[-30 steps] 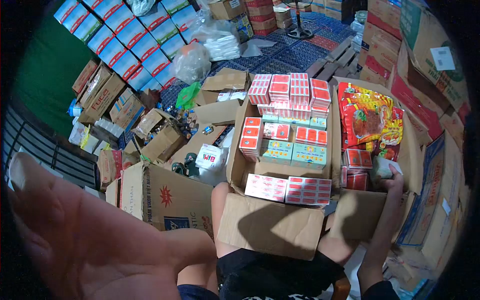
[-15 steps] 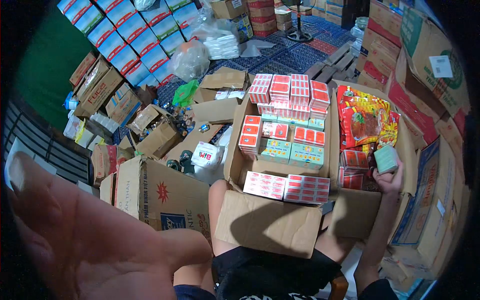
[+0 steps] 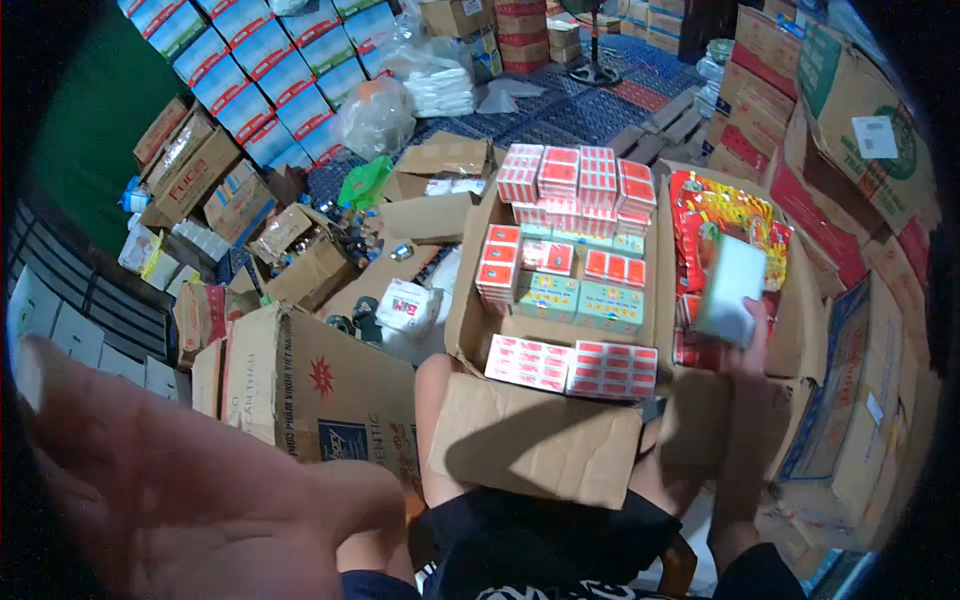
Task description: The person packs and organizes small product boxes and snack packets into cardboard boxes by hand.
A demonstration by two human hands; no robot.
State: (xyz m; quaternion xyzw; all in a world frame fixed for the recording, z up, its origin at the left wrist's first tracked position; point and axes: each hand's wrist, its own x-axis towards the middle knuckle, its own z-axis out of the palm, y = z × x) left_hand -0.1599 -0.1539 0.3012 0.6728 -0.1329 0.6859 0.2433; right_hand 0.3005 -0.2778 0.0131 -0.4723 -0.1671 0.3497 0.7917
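Note:
My right hand grips a pale green and white box over the carton on the right. Beneath it, that carton holds red-and-yellow packets and small red boxes, partly covered by the held box. Close to the camera at lower left is my left hand, with the palm showing, a digit stretched out and nothing seen in it; its other fingers are not clear. Between my legs, an open carton contains stacked red-and-white boxes and green boxes.
A tall brown carton stands left of my legs, near a white BIMI package. Stacked cartons line the right side. Blue-and-white boxes are piled at the back left, and a fan stands farther off.
My right hand has moved left and slightly up with the green box, which now appears larger and more upright. My left hand stays nearly in place, a little lower in view.

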